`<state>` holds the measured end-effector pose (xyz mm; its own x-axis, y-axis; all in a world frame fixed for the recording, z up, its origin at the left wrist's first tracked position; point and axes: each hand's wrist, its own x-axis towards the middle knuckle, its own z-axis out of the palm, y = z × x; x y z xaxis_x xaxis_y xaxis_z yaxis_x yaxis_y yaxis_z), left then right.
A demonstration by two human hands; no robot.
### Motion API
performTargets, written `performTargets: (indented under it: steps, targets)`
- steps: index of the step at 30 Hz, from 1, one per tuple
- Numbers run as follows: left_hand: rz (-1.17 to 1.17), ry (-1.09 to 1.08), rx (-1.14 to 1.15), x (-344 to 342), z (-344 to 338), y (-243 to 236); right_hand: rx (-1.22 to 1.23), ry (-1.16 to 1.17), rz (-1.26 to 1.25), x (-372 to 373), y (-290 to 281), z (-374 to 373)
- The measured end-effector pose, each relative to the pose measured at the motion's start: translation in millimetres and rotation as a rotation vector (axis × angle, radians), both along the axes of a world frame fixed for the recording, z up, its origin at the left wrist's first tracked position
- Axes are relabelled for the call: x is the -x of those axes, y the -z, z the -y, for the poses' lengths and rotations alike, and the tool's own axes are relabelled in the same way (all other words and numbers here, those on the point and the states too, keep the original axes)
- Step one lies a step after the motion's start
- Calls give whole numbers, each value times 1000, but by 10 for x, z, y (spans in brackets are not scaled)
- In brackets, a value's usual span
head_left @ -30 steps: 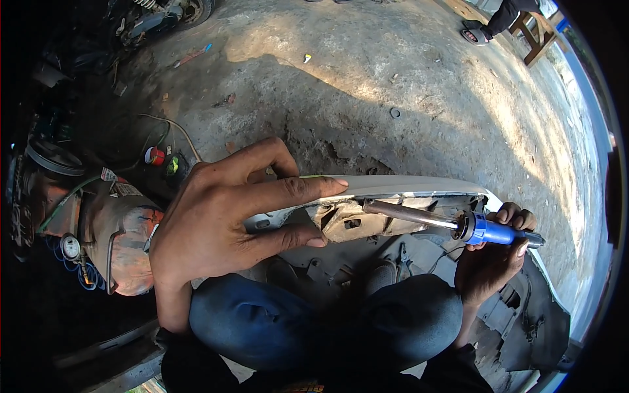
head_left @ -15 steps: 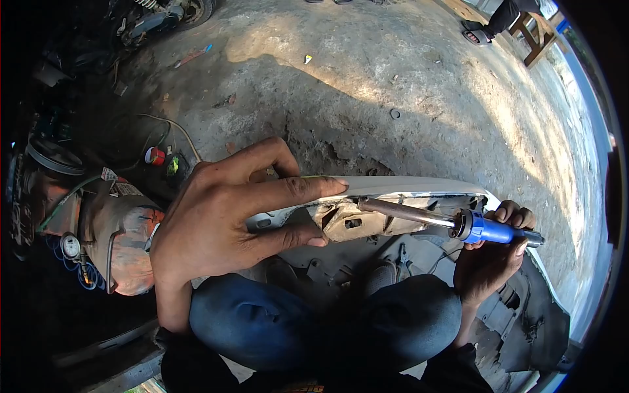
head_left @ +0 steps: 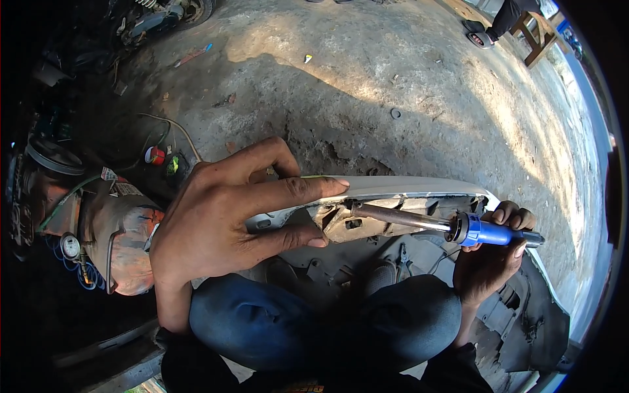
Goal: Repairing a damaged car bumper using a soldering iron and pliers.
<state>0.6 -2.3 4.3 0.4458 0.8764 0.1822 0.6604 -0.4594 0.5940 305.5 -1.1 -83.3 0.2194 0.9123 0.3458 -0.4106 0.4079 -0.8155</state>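
Observation:
A long curved grey plastic panel lies above my knees, its rough underside of tan and dark ribs showing. My left hand grips its left part, index finger along the top edge and thumb against the underside. My right hand is closed around the blue handle of a soldering iron, whose long metal barrel points left, with the tip on the panel's underside near my left index finger.
An orange air compressor with gauge and hoses is at left, a motorbike at upper left. Pliers and dark plastic pieces lie below the panel. At upper right are a person's sandalled foot and a wooden bench.
The soldering iron's tip has moved slightly left along the panel, and my right hand with it. The other person's foot has shifted slightly. My left hand has stayed in place.

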Motion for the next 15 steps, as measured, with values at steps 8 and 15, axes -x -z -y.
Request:
performTargets:
  steps: [8, 15]
  targets:
    - [-6, 0, 12, -12, -20, 39, 8, -56, -7, -10, -42, 17]
    - [8, 10, -9, -4, -24, 63, 7, -32, -55, -60, 10, 1]
